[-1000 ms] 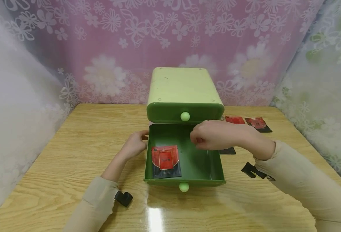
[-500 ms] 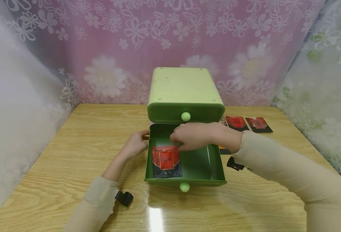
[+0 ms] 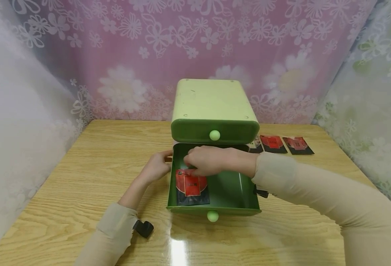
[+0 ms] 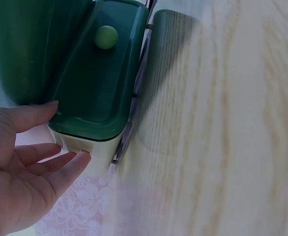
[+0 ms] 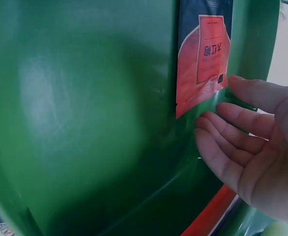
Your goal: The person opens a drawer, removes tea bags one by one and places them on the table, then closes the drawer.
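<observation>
Right hand (image 5: 257, 160) hangs half-spread by packet (image 5: 208, 61); left hand (image 4: 18, 184), half-spread, touches cabinet (image 3: 212, 100).

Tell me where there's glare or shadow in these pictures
Head view: white glare on the yellowish wood-grain table, in front of the open glossy green drawer; left wrist view: bluish cast, shadow on the table beside the closed green drawer front with its round pale-green knob; right wrist view: pale sheen on the open drawer's floor, darker shadow lower down.
</observation>
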### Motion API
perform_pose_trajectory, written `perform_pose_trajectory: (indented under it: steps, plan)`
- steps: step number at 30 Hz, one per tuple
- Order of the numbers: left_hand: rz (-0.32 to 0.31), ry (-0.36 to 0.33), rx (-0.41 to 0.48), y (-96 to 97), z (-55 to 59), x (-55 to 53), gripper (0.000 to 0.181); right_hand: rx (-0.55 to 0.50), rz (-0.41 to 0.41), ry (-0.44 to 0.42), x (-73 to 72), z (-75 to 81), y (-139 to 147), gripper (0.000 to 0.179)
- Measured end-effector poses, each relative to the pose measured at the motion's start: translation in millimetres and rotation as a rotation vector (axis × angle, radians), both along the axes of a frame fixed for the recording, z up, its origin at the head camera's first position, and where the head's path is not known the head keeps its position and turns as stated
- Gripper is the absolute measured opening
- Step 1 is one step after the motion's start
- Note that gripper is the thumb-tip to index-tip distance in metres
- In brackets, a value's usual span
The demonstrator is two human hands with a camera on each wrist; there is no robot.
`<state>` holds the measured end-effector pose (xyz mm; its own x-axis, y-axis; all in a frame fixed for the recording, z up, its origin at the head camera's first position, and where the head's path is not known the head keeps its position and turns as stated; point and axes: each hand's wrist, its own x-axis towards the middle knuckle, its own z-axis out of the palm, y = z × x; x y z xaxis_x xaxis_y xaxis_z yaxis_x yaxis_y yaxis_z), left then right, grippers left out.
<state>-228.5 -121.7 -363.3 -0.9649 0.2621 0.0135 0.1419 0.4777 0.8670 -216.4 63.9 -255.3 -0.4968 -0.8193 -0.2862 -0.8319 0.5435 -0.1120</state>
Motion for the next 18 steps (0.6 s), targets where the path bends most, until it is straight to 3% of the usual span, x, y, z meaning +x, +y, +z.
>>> perform_pose_trajectory:
  steps: [7,18]
  plan:
    - [0.004,0.003,-0.009,-0.3,0.2,-1.1,0.061,0.031,-0.03,-0.006,0.6,-6.7,-6.1,0.013]
    - [-0.005,0.014,-0.005,-0.6,-3.2,-2.2,0.06,0.025,0.017,-0.036,3.2,-14.0,-5.7,0.012]
